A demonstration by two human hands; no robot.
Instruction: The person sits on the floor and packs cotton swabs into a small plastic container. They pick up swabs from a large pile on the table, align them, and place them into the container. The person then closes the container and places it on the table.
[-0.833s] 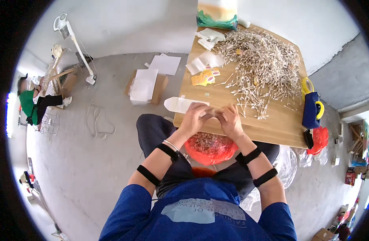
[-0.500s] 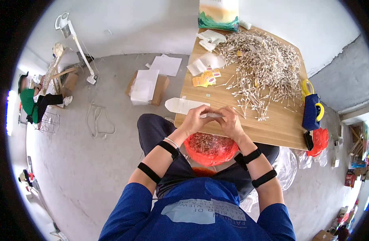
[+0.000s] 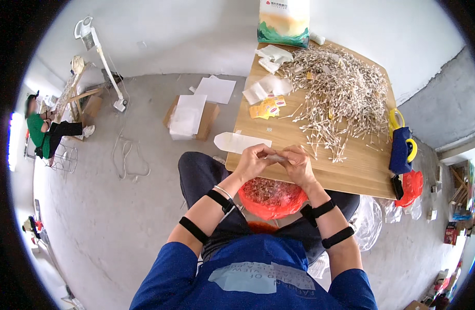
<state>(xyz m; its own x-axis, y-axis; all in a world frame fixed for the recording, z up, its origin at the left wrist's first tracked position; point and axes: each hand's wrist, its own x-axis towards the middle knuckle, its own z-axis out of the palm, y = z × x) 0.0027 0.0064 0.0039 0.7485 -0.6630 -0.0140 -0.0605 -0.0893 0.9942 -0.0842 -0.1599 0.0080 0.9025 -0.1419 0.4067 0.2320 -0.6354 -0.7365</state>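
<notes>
At the table's near edge my left hand and my right hand come together, fingers pinching a small whitish packet. Fingers cover much of it, so its contents cannot be made out. Beside my left hand a flat white paper strip with a tapered end juts over the table's left edge. A large loose heap of cotton swabs spreads over the table beyond my hands. Below my hands a red plastic bag full of swabs sits between my knees.
Yellow cards and clear plastic bags lie on the table's left side. A printed paper bag stands at the back. A blue pouch with yellow handles is at the right edge. A cardboard box with white sheets stands on the floor.
Both hands stay together on the packet; it has tilted and shows less between the fingers. The whole view has shifted slightly downward.
</notes>
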